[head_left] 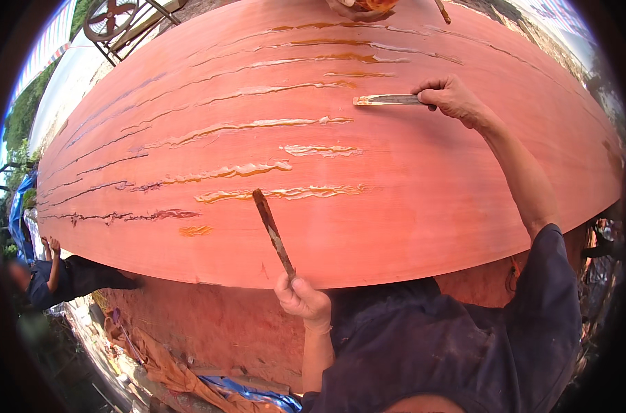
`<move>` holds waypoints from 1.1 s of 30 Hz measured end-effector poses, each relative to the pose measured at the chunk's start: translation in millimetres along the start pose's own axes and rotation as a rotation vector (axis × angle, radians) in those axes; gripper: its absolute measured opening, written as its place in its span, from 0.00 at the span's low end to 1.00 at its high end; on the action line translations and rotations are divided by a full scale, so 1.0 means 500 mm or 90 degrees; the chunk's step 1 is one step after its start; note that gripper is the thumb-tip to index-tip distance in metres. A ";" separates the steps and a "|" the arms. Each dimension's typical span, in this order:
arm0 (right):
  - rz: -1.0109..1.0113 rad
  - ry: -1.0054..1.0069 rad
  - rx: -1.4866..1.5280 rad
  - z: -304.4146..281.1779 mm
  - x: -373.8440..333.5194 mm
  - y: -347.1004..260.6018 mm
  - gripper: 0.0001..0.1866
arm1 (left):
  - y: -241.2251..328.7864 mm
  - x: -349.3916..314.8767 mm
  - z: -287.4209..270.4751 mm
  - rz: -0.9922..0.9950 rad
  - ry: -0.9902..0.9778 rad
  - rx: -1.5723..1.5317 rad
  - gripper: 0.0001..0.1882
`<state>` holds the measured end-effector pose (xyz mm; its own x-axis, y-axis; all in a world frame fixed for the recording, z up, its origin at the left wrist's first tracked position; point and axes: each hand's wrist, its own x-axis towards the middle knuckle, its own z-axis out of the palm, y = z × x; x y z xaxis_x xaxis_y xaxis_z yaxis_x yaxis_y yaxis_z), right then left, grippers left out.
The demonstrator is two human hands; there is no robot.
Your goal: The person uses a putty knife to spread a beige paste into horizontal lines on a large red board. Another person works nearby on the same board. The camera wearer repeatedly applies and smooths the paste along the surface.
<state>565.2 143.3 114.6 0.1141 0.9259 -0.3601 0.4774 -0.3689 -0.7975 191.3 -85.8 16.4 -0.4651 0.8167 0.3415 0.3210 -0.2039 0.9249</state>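
Observation:
My left hand (304, 303) is closed round the lower end of a thin, brown-coated stick (275, 234), which tilts up over the near edge of a large salmon-red slab (423, 234). Farther right, my right hand (454, 102) grips a narrow flat scraper (389, 100) that points left, with a little orange paste at its tip. Ragged cracks run across the slab. Several carry raised, glossy orange-and-cream paste, such as the nearest paste line (285, 194) by the stick's upper end. A small orange patch (196, 230) lies to its left. Whether the scraper touches the surface, I cannot tell.
Another person's hand (347, 8) shows at the far edge beside something orange, partly cut off. A second person (72, 275) stands at the left end. A wheel-like fan (111, 17) stands far left; brown cloth (168, 361) and blue sheeting (247, 392) lie below.

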 end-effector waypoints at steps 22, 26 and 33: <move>-0.149 -0.117 0.001 0.082 0.062 -0.047 0.13 | -0.015 0.002 0.012 0.021 -0.036 0.069 0.12; -0.149 -0.121 0.007 0.103 0.071 -0.057 0.13 | -0.002 0.007 0.014 0.008 -0.040 0.094 0.12; -0.145 -0.123 -0.002 0.144 0.094 -0.081 0.12 | 0.003 0.010 0.012 0.001 -0.049 0.096 0.12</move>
<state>488.3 196.1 95.2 -0.1648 0.9522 -0.2572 0.4739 -0.1522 -0.8673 194.3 -78.9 18.5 -0.4010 0.8568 0.3242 0.4454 -0.1269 0.8863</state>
